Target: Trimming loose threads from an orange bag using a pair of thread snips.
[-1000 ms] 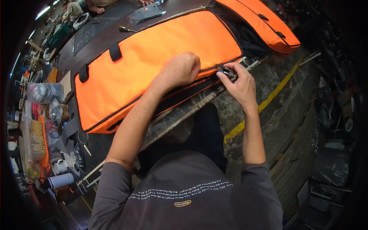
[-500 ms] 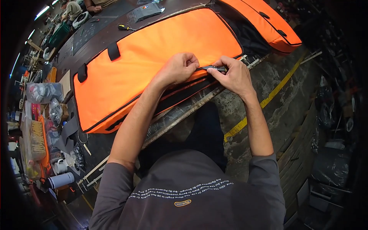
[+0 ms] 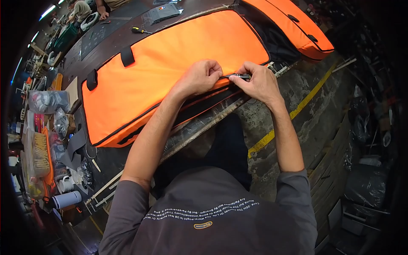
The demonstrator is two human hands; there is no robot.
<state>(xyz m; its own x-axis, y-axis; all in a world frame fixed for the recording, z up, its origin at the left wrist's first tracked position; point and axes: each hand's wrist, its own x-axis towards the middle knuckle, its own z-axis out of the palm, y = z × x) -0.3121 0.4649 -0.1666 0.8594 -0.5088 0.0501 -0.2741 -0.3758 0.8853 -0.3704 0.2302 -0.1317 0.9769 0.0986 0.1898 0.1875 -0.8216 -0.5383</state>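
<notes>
Two hands meet at the near edge of the long orange fabric case (image 3: 170,72) on the dark workbench (image 3: 106,38), at one o'clock. My left hand (image 3: 199,78) pinches the seam; my right hand (image 3: 257,83) grips a small dark metal tool (image 3: 240,76). I judge steady fabric tension matters.

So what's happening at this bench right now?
A person leans over a dark workbench with a long orange padded bag lying flat on it. The left hand presses the bag's near edge, while the right hand pinches a small dark tool against that edge. A second orange bag lies beyond.
</notes>
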